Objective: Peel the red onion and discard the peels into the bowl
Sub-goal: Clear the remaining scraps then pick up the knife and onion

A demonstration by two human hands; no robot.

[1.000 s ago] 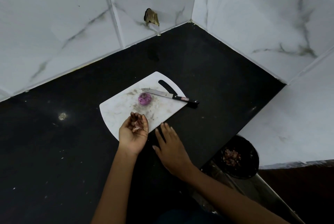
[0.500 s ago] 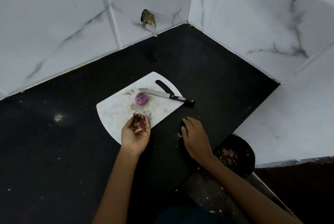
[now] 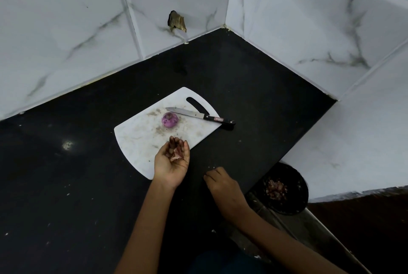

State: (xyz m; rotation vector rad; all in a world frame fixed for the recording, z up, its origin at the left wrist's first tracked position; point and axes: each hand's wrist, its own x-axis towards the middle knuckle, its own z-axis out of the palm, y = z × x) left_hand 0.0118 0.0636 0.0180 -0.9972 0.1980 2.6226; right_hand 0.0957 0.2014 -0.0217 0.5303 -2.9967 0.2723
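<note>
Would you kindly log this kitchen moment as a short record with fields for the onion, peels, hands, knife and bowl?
onion: peeled red onion on the white cutting board, free of both hands
peels: a small heap cupped in the left hand, palm up
right hand: right hand on the black counter, fingers curled down by loose scraps
knife: knife lying across the board's far corner
bowl: dark bowl at lower right, peels already inside

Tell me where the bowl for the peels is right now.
In the head view the dark bowl sits low on the right, past the counter's edge, right of the right hand, with peels already inside.
</note>
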